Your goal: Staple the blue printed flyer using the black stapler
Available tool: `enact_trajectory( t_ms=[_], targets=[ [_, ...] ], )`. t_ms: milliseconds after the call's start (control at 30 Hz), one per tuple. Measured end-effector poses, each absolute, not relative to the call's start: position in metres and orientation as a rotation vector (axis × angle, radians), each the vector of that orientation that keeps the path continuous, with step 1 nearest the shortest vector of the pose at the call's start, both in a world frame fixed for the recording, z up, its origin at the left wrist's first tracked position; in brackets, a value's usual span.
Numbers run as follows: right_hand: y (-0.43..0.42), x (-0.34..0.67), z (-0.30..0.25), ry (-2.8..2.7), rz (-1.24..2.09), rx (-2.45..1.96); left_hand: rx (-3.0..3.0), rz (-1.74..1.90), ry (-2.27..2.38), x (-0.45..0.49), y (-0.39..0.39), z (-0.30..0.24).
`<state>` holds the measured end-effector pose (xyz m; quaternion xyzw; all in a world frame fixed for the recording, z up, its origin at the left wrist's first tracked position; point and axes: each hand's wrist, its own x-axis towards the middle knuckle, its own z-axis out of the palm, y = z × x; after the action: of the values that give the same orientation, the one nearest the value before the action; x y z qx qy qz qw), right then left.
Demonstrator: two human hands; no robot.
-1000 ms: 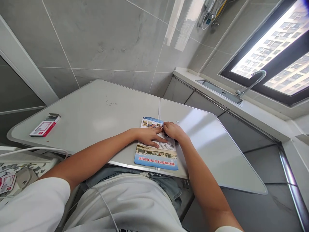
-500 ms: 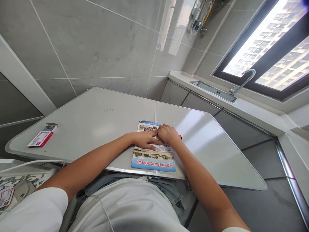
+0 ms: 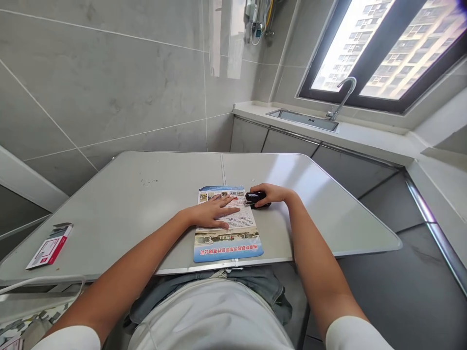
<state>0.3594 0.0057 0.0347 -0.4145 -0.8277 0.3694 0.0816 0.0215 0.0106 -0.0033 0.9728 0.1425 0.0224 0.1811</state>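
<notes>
this place appears to be a kitchen. beyond the right hand (image 3: 269, 194), and further to its right, there is a metal sink (image 3: 299, 118) with a curved tap (image 3: 345, 102), set into a white counter (image 3: 375, 141) over grey cabinets (image 3: 353, 172). a window (image 3: 343, 58) is behind the tap, and a tiled wall (image 3: 127, 73) stands ahead of the left hand (image 3: 213, 213).

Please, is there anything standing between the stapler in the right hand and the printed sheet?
Nothing visible stands between them: the right hand holds the black stapler at the right edge of the printed sheet. The left hand lies spread on the sheet, left of the stapler.
</notes>
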Motion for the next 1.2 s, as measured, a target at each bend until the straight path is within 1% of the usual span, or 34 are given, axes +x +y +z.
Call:
enact_trajectory(
  t_ms=[300,467,567,800,967,1067,1200],
  targets=[
    [0.018,0.368,0.017,-2.361,1.107,-1.309,2.768,0.235,0.425,0.014,0.018,0.003],
    [0.017,0.367,0.018,-2.352,1.107,-1.345,2.789,0.216,0.445,0.014,0.019,0.002],
    [0.016,0.372,0.021,-2.339,1.050,-1.410,2.796,0.177,0.467,0.015,0.019,0.002],
    [0.014,0.376,0.023,-2.173,0.695,-1.769,2.765,0.182,0.474,0.014,0.020,0.001],
    [0.014,0.355,0.026,-1.857,0.329,-2.053,2.801,0.230,0.530,0.016,0.017,0.001],
    [0.012,0.332,0.032,-1.786,0.246,-2.061,2.834,0.371,0.737,0.020,0.017,0.003],
    [0.001,0.279,0.031,-1.952,0.321,-1.899,2.659,0.741,1.127,0.022,0.019,0.003]
  ],
)
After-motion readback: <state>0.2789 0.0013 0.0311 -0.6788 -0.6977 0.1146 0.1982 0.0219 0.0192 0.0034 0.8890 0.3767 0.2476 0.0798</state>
